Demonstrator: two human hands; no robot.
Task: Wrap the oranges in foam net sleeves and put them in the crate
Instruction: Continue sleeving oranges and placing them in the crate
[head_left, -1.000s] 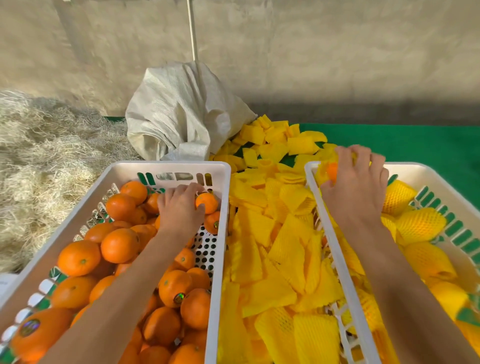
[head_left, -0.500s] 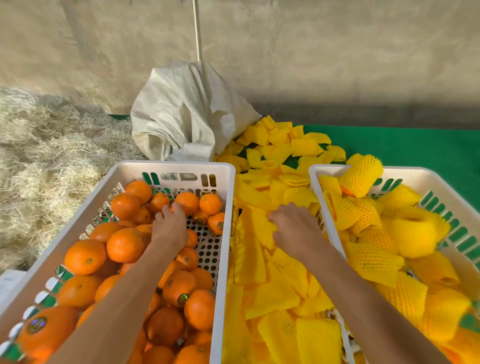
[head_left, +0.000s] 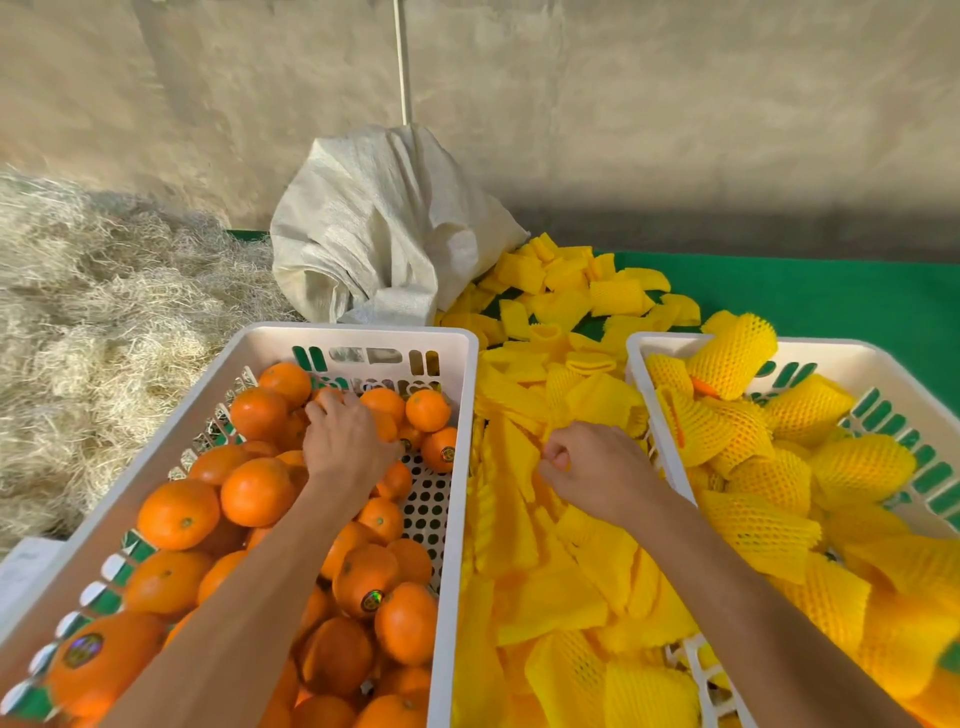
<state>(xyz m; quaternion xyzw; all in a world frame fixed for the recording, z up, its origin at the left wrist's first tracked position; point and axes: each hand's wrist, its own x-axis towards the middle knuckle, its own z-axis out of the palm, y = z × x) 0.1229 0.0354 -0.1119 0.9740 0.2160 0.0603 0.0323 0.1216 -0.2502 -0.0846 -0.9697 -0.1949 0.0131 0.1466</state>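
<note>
Yellow foam sleeves (head_left: 550, 525): loose pile on the green cloth, between the two white crates and spilling toward the grey sack (head_left: 384, 234).
Right hand (head_left: 597, 470): a second ago it was over the far end of the right crate (head_left: 852, 358), setting down a wrapped fruit; it has since crossed to the sleeve pile. Fingers now curled together, apparently pinching the edge of one sleeve; the exact contact is hidden under the knuckles.
Left hand (head_left: 345, 441): in the left crate (head_left: 363, 338) throughout, now shifted slightly toward the far end. Fingers spread and bent down over a bare orange (head_left: 332, 397); whether they have closed on it I cannot tell.
Bare oranges (head_left: 257, 491): still fill the left crate, many unwrapped.
Wrapped oranges (head_left: 860, 470): stacked in the right crate; one sleeved fruit (head_left: 735, 358) sits high at the far rim, orange showing at its open end.
Change assessed: one cycle is finished and the next has begun, both hands fetching at once.
Meaning for task: progress is steady, but much stock remains.
Next requirement, judged: lift fruit and sleeve together, stretch the sleeve mouth, and push the orange in.
Risk noted: sleeves cling together, so two may come up.
</note>
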